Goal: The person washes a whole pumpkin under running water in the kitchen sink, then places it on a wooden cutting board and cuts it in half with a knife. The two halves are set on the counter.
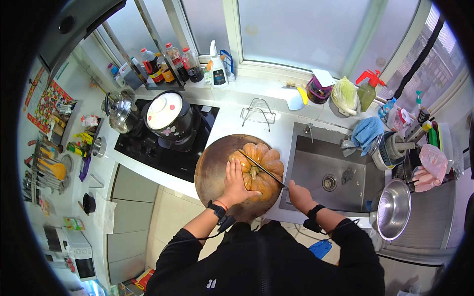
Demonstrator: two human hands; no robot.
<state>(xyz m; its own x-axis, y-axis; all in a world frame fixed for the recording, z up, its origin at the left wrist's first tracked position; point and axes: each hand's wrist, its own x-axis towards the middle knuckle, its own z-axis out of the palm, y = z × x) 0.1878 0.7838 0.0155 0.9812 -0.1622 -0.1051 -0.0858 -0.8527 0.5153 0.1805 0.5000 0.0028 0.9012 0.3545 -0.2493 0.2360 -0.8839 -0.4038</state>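
Observation:
An orange ribbed pumpkin [261,155] sits stem-up on a round wooden cutting board [209,177]. My left hand [237,185] grips its near left side, thumb spread away from the fingers. In my right hand [300,196] is a knife [264,169], held by the handle. The blade, seen nearly edge-on, runs diagonally across the pumpkin's top, just beyond the stem. Whether its edge has gone into the flesh cannot be told from above. My fingers cover most of the knife's handle.
Right of the board is a steel sink [331,162]; a metal basin [394,209] stands at its right edge. To the left, a lidded black pot [166,118] rests on the black cooktop [163,159]. A wire rack [258,113] stands behind the board.

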